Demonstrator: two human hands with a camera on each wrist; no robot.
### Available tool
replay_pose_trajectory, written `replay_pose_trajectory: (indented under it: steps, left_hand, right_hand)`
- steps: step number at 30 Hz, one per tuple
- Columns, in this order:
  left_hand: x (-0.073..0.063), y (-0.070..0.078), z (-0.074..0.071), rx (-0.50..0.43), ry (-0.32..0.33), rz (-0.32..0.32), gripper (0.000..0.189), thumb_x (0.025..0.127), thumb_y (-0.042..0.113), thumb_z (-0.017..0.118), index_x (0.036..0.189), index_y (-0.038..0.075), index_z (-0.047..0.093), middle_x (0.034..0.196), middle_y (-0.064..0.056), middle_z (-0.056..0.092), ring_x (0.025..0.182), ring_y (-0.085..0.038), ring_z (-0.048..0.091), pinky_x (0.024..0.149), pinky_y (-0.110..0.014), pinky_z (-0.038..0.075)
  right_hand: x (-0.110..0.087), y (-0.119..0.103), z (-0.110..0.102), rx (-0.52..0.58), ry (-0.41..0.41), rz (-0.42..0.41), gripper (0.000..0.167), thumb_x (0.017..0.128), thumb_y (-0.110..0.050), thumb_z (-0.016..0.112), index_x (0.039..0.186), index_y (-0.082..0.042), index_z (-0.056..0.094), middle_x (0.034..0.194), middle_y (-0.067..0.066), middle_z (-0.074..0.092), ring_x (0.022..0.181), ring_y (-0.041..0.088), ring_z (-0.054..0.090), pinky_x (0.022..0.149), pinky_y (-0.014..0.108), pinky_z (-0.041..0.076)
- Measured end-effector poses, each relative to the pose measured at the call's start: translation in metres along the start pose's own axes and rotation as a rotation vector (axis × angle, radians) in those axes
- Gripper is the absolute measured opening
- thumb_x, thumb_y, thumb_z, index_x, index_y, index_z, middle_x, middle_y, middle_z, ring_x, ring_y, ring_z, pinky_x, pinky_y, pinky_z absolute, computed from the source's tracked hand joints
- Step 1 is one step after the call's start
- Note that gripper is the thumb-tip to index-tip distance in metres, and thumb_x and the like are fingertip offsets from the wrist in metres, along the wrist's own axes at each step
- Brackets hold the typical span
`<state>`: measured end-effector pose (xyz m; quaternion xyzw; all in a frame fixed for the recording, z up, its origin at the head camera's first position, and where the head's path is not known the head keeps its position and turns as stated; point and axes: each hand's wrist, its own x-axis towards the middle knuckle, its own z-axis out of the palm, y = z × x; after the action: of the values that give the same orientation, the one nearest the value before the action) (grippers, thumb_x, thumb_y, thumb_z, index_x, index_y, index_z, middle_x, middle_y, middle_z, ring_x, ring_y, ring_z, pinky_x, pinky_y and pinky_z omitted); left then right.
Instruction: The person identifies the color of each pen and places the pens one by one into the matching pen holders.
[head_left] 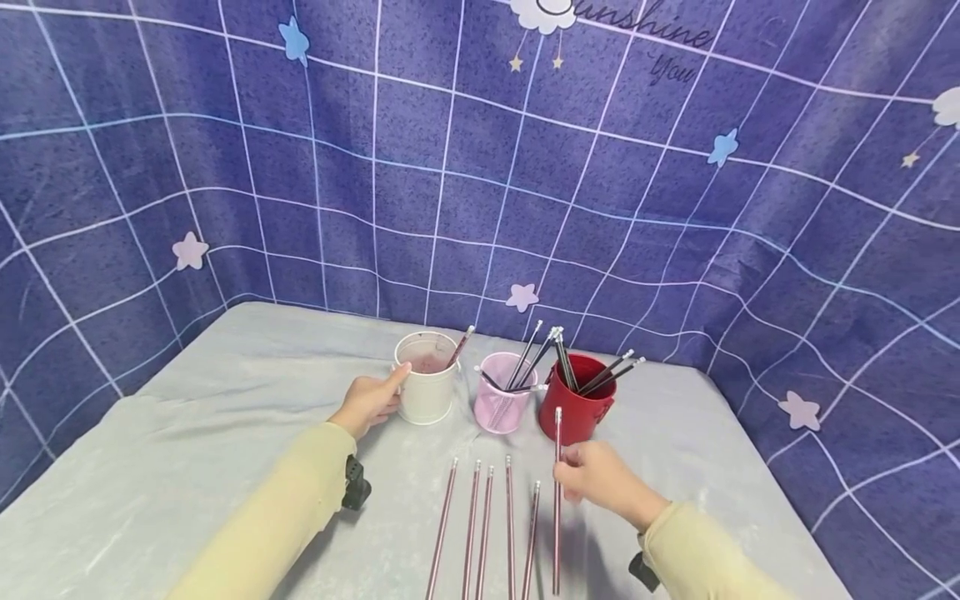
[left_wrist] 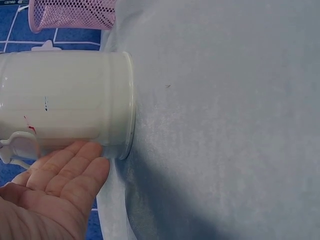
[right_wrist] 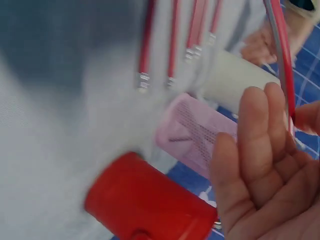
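Observation:
My left hand (head_left: 371, 400) touches the side of a white bucket (head_left: 429, 402), thumb up at its rim. In the left wrist view its fingers (left_wrist: 75, 167) lie fairly straight along the wall, close to the bucket's small handle loop. One dark red pencil (head_left: 460, 347) leans inside that bucket. My right hand (head_left: 600, 479) pinches a metallic red pencil (head_left: 557, 517) between thumb and index finger, eraser end pointing away from me. The other fingers (right_wrist: 254, 135) are spread loosely in the right wrist view. Several similar red pencils (head_left: 468, 533) lie side by side on the cloth.
A pink mesh cup (head_left: 498, 414) with several black pencils stands right of the white bucket. Beside it is a red bucket (head_left: 573, 417), also holding black pencils. A grey cloth (head_left: 225, 400) covers the table, and a blue grid-patterned curtain (head_left: 420, 192) hangs behind.

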<state>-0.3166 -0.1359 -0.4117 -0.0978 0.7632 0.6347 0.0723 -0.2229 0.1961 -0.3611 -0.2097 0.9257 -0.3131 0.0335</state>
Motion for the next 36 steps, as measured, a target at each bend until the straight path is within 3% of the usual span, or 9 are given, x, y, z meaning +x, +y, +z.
replay_pose_trajectory:
  steps: [4,13,19,29,36]
  left_hand:
    - [0.0,0.001,0.0,-0.015,-0.017,-0.016,0.08,0.097,0.049,0.05,0.129,-0.024,0.038,0.127,-0.038,0.048,0.121,-0.046,0.048,0.102,-0.052,0.041]
    - [-0.001,0.008,-0.002,-0.037,-0.144,-0.084,0.085,0.099,0.05,0.043,0.136,-0.024,0.024,0.137,-0.041,0.036,0.13,-0.048,0.037,0.107,-0.051,0.035]
    - [0.0,0.013,-0.006,-0.022,-0.185,-0.12,0.085,0.099,0.05,0.041,0.138,-0.023,0.022,0.139,-0.04,0.035,0.131,-0.047,0.036,0.108,-0.05,0.035]
    - [0.002,0.02,-0.01,0.024,-0.223,-0.122,0.084,0.099,0.05,0.038,0.137,-0.023,0.024,0.138,-0.041,0.035,0.13,-0.048,0.038,0.106,-0.051,0.037]
    - [0.002,0.021,-0.011,0.028,-0.228,-0.137,0.084,0.099,0.052,0.038,0.135,-0.023,0.027,0.137,-0.041,0.036,0.13,-0.048,0.038,0.107,-0.051,0.036]
  right_hand:
    - [0.004,-0.006,-0.009,0.055,0.051,-0.017,0.018,0.079,-0.006,0.052,0.062,-0.007,0.058,0.052,-0.004,0.058,0.051,0.006,0.055,0.051,0.022,0.044]
    - [0.004,-0.015,-0.02,-0.007,0.139,-0.018,0.018,0.077,-0.006,0.054,0.061,-0.011,0.058,0.053,-0.008,0.056,0.052,0.004,0.046,0.047,0.021,0.034]
    - [0.004,-0.018,-0.029,0.006,0.214,-0.012,0.01,0.076,-0.007,0.059,0.067,-0.009,0.064,0.058,-0.007,0.057,0.055,0.005,0.047,0.05,0.022,0.039]
    - [0.01,-0.027,-0.044,0.005,0.352,-0.031,0.007,0.077,-0.007,0.062,0.076,-0.007,0.069,0.065,-0.005,0.063,0.057,0.006,0.046,0.052,0.022,0.04]
    - [0.012,-0.036,-0.059,-0.042,0.359,-0.072,0.007,0.077,-0.006,0.063,0.077,-0.006,0.07,0.068,-0.003,0.066,0.061,0.007,0.05,0.054,0.023,0.044]
